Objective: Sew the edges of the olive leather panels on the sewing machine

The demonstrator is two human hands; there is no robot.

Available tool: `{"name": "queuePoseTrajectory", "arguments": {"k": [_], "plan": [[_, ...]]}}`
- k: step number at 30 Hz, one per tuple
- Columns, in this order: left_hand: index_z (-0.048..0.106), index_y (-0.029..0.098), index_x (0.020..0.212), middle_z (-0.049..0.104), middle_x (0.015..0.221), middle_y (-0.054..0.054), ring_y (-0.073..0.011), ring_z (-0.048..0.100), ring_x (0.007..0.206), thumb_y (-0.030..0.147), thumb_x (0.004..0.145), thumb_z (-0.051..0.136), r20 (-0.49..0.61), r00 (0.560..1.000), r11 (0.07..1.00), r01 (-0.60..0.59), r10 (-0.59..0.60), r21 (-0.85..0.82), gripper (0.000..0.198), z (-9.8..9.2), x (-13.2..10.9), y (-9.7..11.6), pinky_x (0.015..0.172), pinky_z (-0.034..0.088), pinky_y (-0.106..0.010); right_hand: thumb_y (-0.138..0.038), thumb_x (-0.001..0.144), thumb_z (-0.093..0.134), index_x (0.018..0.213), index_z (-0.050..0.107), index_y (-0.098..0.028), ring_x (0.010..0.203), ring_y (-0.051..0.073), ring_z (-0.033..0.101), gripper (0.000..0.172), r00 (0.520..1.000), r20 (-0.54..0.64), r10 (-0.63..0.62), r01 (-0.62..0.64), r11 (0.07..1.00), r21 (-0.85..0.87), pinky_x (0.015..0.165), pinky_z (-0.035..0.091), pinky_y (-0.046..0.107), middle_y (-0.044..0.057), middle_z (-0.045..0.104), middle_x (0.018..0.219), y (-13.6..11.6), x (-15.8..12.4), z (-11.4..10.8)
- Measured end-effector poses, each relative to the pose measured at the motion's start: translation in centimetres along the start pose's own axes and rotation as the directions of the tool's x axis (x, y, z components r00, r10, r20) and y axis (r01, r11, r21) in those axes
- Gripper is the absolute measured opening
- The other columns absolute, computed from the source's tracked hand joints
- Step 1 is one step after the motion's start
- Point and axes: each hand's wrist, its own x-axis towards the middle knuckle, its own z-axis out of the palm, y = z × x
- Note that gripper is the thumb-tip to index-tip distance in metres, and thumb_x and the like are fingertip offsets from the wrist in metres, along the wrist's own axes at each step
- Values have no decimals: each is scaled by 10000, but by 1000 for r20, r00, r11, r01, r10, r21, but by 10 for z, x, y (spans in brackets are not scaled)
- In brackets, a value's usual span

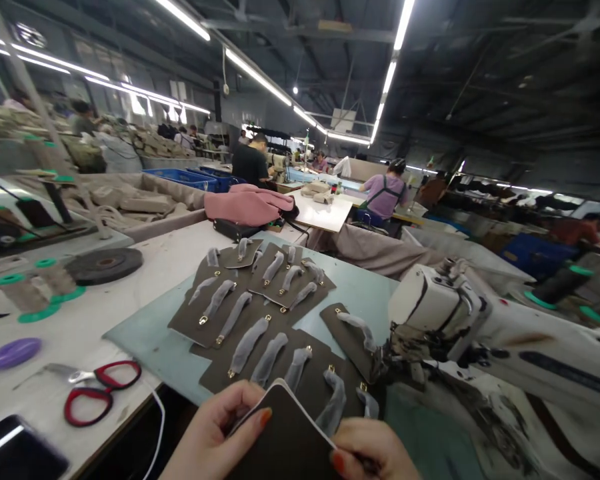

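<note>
My left hand and my right hand both pinch a dark brown piece of leather with a pale edge, held at the bottom of the view. The left thumb lies on its upper corner, and the right thumb presses its right side. Just beyond it, several more brown leather pieces lie spread on a light blue-green mat. Each carries grey mesh-wrapped strips with small brass clasps. One piece sits under the head of the white sewing machine on the right.
Red-handled scissors, a purple oval dish, green thread spools and a dark phone lie on the left of the table. A pink cloth lies further back. Other workers sit at benches in the distance.
</note>
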Motion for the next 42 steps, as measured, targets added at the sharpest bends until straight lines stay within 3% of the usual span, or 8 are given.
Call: {"name": "queuePoseTrajectory", "arguments": {"k": [6,9,15,25,31,34,37,42], "plan": [[636,148,760,640,788,-37,-147,559,730,434,826,614,117,993,990,-50,34,132,295,7,-7,6,672,443,-198,-504,943,334,678,584,-164,626,114,464,499,999,44,-30,30,999,-15,565,334,238,17,483,665,-21,12,4],[634,152,771,651,794,-48,-160,579,755,421,857,571,207,976,973,-116,74,198,290,10,-6,3,708,451,-215,-507,941,344,692,608,-161,621,113,455,502,999,13,-32,32,999,0,555,325,238,16,479,664,-23,11,5],[645,163,797,668,810,-57,-167,603,771,424,881,532,281,954,949,-180,104,260,297,17,-3,0,734,461,-224,-530,920,396,699,653,-153,595,110,453,507,995,-63,-83,85,996,20,534,320,235,19,479,643,-20,15,7],[667,184,819,694,839,-56,-170,626,783,320,883,538,294,928,918,-306,228,253,198,33,-2,7,750,481,-228,-440,919,472,719,679,-165,591,102,439,397,979,-194,-56,63,997,32,543,303,238,-6,436,622,-28,12,4],[590,193,831,669,728,-14,-136,601,655,384,840,599,86,988,966,-147,132,213,191,46,-5,1,598,436,-187,-408,906,507,658,663,-147,557,93,423,392,955,-296,-9,14,1000,14,507,283,236,-8,423,597,-25,5,8],[615,198,908,685,781,-21,-141,603,685,394,854,578,151,982,955,-149,112,258,207,45,-2,0,608,428,-187,-403,902,518,692,677,-146,574,100,454,368,947,-322,7,4,999,34,526,315,233,6,480,616,-18,3,11],[672,189,829,673,761,-30,-148,604,710,388,883,534,236,962,898,-218,134,381,249,42,1,-2,649,432,-189,-383,893,538,752,695,-155,599,109,492,311,937,-350,-15,37,998,54,547,355,226,16,528,641,-12,2,14],[667,176,809,653,735,-21,-134,581,692,376,888,532,229,959,883,-247,164,400,254,45,3,-12,647,418,-176,-349,882,566,868,709,-188,646,124,551,216,931,-356,-81,123,987,99,586,416,224,27,592,703,-7,3,15]]}}
